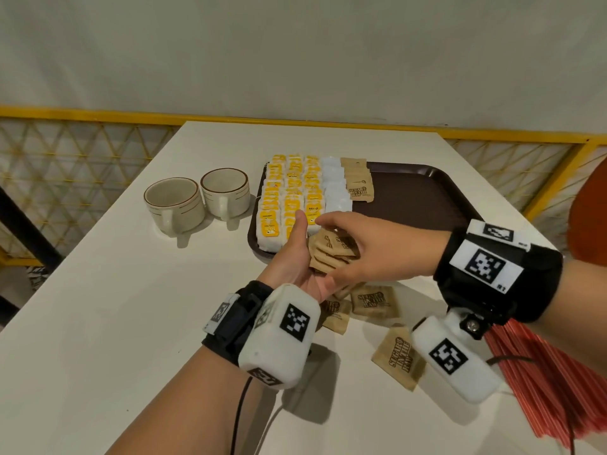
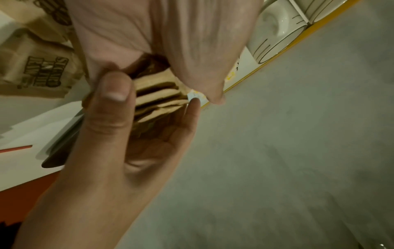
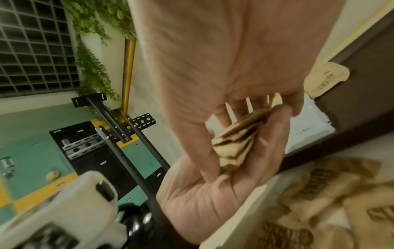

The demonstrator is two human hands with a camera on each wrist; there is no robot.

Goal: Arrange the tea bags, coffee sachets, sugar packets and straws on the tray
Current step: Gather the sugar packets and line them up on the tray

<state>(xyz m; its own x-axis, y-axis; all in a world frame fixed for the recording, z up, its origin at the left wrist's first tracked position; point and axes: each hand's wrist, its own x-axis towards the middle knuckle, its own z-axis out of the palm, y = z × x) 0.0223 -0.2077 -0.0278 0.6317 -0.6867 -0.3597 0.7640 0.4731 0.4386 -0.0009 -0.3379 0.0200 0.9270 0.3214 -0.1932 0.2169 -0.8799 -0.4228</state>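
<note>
1. Sugar packets: brown stack above tray's near edge, cupped in left hand, right hand pinching from above.
2. Tray: holds yellow tea bags, white sachets, a short sugar row; right half bare.
3. Best squared up first, then laid overlapping below that row.
4. Loose packets and red straws lie on table.

sugar packets between both hands
</note>
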